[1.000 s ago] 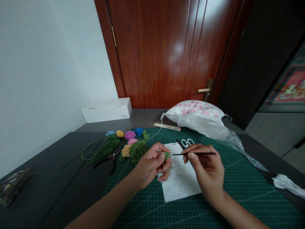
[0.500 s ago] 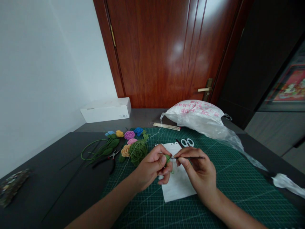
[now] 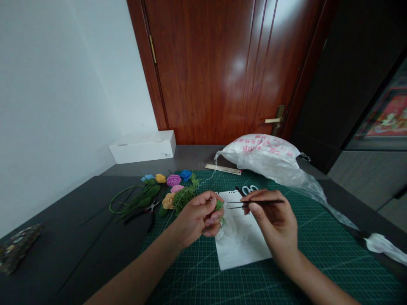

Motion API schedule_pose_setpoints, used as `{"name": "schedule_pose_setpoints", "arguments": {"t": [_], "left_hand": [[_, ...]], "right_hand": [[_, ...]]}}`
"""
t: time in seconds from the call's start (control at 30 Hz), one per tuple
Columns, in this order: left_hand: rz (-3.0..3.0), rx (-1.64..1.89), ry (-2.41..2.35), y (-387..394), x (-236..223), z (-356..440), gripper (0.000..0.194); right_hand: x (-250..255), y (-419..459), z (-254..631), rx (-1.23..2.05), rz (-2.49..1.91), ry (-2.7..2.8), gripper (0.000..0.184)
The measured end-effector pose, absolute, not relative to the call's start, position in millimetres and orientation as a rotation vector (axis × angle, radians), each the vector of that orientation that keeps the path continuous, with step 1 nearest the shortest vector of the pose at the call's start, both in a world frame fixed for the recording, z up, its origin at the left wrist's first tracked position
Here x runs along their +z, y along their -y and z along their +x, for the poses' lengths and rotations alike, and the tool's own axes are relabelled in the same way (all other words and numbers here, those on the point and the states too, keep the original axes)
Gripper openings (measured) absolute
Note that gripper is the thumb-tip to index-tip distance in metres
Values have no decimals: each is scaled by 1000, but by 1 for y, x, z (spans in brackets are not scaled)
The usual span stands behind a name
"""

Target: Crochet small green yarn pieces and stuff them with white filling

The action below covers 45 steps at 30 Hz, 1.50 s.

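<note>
My left hand [image 3: 199, 218] is closed around a small green beaded piece [image 3: 218, 206], held above the green cutting mat [image 3: 318, 245]. My right hand [image 3: 275, 222] pinches thin black tweezers [image 3: 256, 203], whose tips point left and stop just short of the green piece. A white sheet of paper [image 3: 240, 241] lies under both hands. A thin pale wire [image 3: 206, 180] runs from the left hand's side toward the ruler. A dark green beaded clump [image 3: 183, 197] lies just left of the left hand.
Beaded flowers in blue, yellow, purple and pink [image 3: 173, 181] with green stems lie at the mat's left, beside small pliers [image 3: 149, 208]. White-handled scissors [image 3: 249, 189], a ruler [image 3: 223, 169], a plastic bag [image 3: 267, 156] and a white box [image 3: 143, 147] lie farther back. A wooden door stands behind.
My right hand drew the tweezers back to the right, away from the green piece they had met half a second ago. My left hand shifted slightly left and curled tighter.
</note>
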<state>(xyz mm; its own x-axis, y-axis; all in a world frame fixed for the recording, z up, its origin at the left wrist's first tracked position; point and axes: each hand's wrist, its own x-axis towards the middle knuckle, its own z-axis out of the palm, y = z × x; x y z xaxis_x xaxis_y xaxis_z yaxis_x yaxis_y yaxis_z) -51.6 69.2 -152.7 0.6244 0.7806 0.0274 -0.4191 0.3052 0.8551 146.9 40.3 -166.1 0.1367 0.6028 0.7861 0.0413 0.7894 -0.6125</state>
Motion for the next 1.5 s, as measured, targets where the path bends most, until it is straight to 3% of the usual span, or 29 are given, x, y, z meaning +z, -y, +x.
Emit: {"name": "schedule_pose_setpoints", "arguments": {"t": [0.87,1.13,1.5], "left_hand": [[1033,798,-371,-67,-159,-48,21],[1116,787,-328,-64,-164,-44,25],[1062,841,-356,-66,-160,-49,16]], "right_hand": [[-163,-37,141,536,-651,1310,8],[-174,-40,137,380,-641,1482,5],[-159,-36,146,433,-576,1355,10]]}}
